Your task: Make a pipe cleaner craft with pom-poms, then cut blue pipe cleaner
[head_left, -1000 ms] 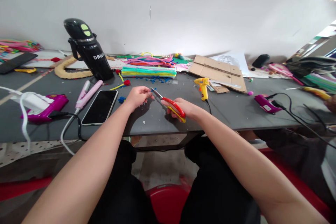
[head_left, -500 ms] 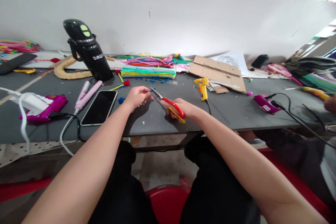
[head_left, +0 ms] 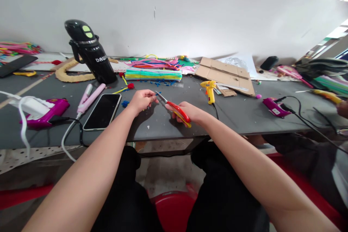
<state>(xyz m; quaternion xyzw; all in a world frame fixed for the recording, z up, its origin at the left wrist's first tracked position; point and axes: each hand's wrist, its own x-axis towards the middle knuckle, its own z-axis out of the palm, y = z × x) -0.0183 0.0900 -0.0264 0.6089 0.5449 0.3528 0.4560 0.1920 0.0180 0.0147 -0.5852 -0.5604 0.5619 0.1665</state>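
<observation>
My right hand (head_left: 183, 113) is closed around the red and yellow handles of the scissors (head_left: 177, 110), whose blades point up and left. Just left of the blade tips, my left hand (head_left: 143, 100) pinches a small blue piece (head_left: 157, 94) between thumb and fingertips. The tips are at this blue piece; whether they touch it is too small to tell. Blue scraps (head_left: 163, 83) lie scattered in front of a bundle of turquoise and yellow pipe cleaners (head_left: 153, 75). Beside my left wrist is a fuzzy blue piece (head_left: 125, 104).
A phone (head_left: 102, 111), a pink iron (head_left: 91, 98) and a black bottle (head_left: 94, 56) stand or lie to the left. Right of my hands are a yellow glue gun (head_left: 209, 91), cardboard (head_left: 224, 74) and a purple power strip (head_left: 275, 108). Another person's hand (head_left: 343, 108) shows far right.
Both hands keep nearly the same pose. The scissors have shifted very slightly left, as has the whole view.
</observation>
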